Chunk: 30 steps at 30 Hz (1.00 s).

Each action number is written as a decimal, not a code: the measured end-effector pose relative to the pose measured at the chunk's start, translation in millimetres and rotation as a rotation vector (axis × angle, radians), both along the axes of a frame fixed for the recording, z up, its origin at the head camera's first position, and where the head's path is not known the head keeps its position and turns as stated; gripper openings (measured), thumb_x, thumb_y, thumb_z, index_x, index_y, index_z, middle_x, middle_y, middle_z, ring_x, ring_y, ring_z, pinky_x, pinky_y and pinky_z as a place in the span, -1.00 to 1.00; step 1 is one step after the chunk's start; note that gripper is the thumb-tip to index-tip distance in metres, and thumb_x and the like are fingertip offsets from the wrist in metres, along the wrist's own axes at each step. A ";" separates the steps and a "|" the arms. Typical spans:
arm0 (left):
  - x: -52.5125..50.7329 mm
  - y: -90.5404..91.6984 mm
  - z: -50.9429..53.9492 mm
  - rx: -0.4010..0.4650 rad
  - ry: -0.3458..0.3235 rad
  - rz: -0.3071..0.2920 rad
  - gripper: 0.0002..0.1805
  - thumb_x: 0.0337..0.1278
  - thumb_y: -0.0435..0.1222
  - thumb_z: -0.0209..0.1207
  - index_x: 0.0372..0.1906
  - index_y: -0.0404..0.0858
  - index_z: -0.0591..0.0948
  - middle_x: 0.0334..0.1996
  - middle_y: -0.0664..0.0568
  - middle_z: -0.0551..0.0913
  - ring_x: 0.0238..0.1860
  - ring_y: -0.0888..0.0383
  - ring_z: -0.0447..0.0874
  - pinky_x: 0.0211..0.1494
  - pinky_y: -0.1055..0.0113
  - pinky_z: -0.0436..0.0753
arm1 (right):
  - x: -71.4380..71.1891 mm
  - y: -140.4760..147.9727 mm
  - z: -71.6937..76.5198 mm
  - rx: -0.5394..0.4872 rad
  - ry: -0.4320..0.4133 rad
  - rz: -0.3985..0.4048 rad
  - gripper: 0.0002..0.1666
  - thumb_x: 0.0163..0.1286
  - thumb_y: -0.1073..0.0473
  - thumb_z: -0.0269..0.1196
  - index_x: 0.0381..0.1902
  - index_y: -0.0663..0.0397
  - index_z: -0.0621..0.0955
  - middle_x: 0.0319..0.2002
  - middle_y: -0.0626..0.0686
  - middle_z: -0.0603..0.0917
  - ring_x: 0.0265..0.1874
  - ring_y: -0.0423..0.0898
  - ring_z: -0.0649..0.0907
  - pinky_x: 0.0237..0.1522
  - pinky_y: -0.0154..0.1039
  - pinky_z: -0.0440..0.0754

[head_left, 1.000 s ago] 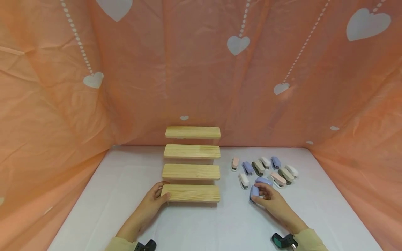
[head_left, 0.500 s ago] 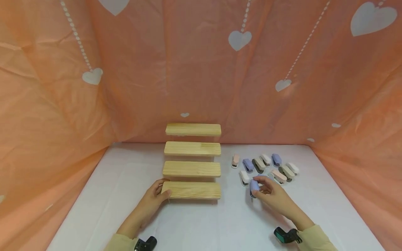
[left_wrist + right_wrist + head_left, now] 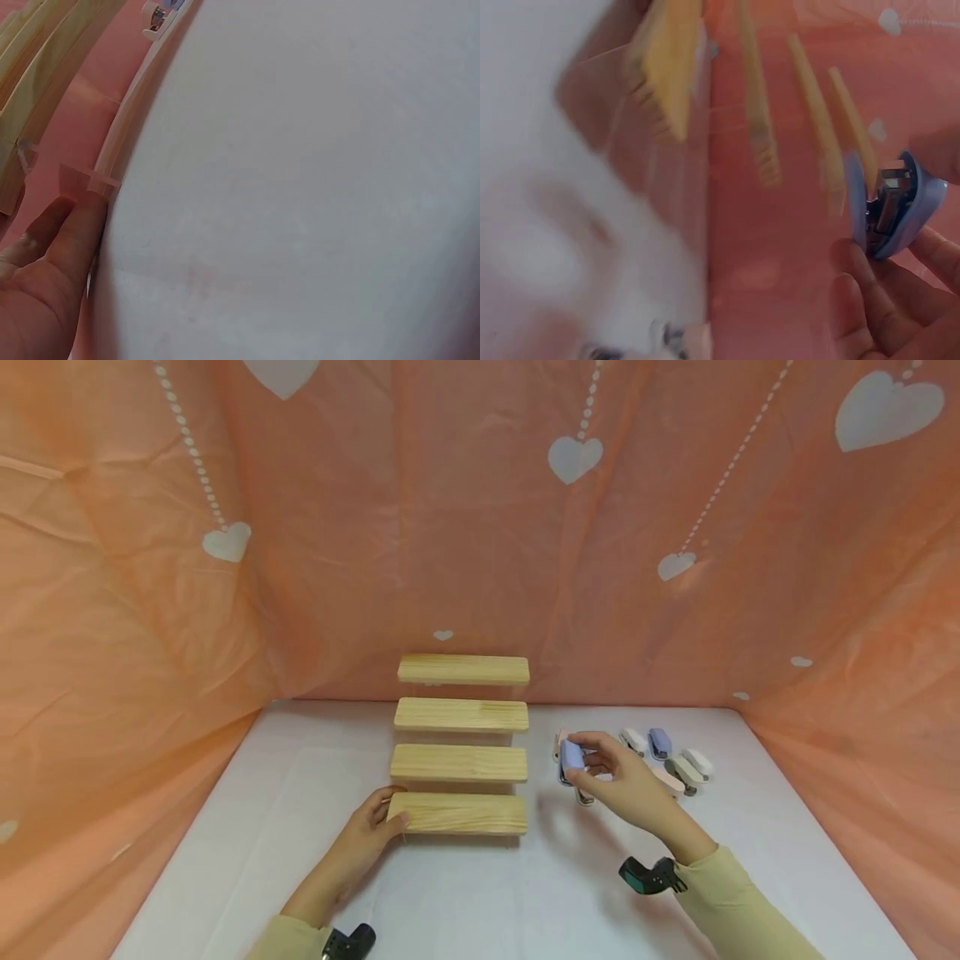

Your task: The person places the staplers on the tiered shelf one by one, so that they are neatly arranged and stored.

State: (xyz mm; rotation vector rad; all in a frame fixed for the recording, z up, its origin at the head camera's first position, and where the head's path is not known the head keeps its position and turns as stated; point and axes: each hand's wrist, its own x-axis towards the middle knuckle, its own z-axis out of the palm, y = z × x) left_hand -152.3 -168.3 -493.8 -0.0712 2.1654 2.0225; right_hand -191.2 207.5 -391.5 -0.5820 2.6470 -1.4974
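A lavender mini stapler [image 3: 572, 757] is pinched between the thumb and fingers of my right hand [image 3: 630, 789], above the table and right of a tiered wooden rack. In the right wrist view the stapler [image 3: 921, 211] shows its metal inside. My left hand [image 3: 358, 845] grips the left end of the rack's lowest wooden shelf [image 3: 457, 814], thumb on the near edge and other fingers partly hidden behind. Clear plastic supports [image 3: 79, 180] of the rack appear by the left fingers in the left wrist view. The right hand hides some staplers beneath it.
More mini staplers lie on the right of the white table [image 3: 750, 860]: a white one [image 3: 632, 741], a purple one [image 3: 660, 743], a cream one [image 3: 682, 774] and a pink one [image 3: 669, 782]. Higher shelves [image 3: 459, 763] step up behind. An orange curtain [image 3: 480, 527] encloses the table.
My right hand has lifted the lavender stapler off the table and carried it left and away from me, towards the rack. The left hand has kept its place on the lowest shelf.
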 end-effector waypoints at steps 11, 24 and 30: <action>5.7 0.9 3.2 -0.044 0.016 0.024 -0.38 0.23 -0.17 0.25 0.35 -0.16 0.33 0.32 -0.28 0.36 0.30 -0.15 0.35 0.33 0.01 0.40 | -35.0 -57.4 29.7 -0.106 0.074 0.023 -0.37 0.29 -0.07 0.34 0.27 -0.10 0.43 0.04 0.04 0.58 -0.05 -0.06 0.58 -0.01 -0.04 0.60; 11.0 0.2 2.4 0.140 0.035 0.068 -0.45 0.30 -0.37 0.16 0.35 -0.25 0.32 0.24 -0.41 0.38 0.18 -0.19 0.46 0.14 0.13 0.60 | -65.4 -116.6 45.7 -0.279 0.179 0.008 -0.38 0.32 0.09 0.33 0.29 0.06 0.41 0.16 0.09 0.49 0.04 -0.01 0.56 0.08 -0.07 0.56; 12.7 1.1 1.1 0.151 0.022 0.072 -0.46 0.31 -0.35 0.15 0.36 -0.24 0.31 0.27 -0.44 0.32 0.23 -0.23 0.40 0.15 0.11 0.59 | -78.2 -149.4 51.8 -0.233 0.192 0.014 -0.38 0.33 0.02 0.30 0.29 0.00 0.40 0.14 0.02 0.50 0.02 -0.09 0.57 0.04 -0.20 0.61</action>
